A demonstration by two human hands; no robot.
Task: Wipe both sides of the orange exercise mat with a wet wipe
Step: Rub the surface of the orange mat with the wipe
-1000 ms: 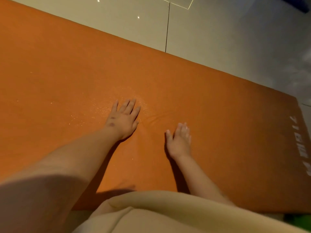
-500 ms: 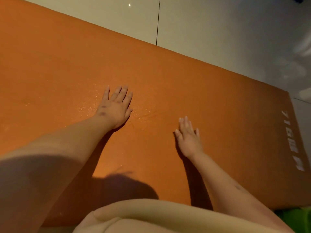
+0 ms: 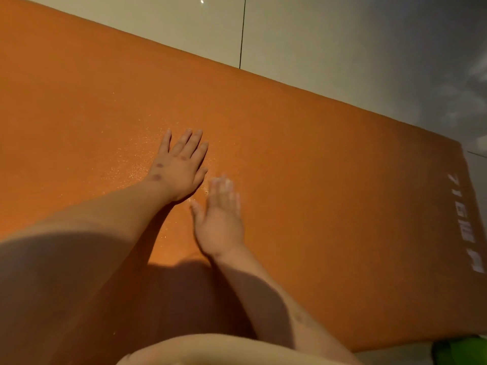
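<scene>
A person knelt over the mat (image 3: pixel 329 180), both bare arms stretched forward onto it. The left grip (image 3: pixel 181 167) lay flat, fingers straight and slightly spread, palm pressed down. The right grip (image 3: pixel 220 219) was flat too, fingers straight and close together, but blurred with motion.

Half a second before, the right grip had lain well apart from the left, off to its right. Now it had slid in until its fingertips sat just beside the left thumb, while the left had hardly shifted. That looked to me like one sweeping stroke across the upper face, so wiping of this side seemed under way and the other side not yet reached. I could see no wipe. A pale smear showed at the right fingertips, but I could not tell whether it was cloth or only blur.

The mat lay open and flat on the pale tiled floor (image 3: pixel 342 43), running away to both sides of the grips. Its face was plain orange and finely grained. Tiny glints (image 3: pixel 131 164) were scattered just left of the left grip, perhaps damp. White lettering (image 3: pixel 469 227) marked the end far to the right of the right grip.
</scene>
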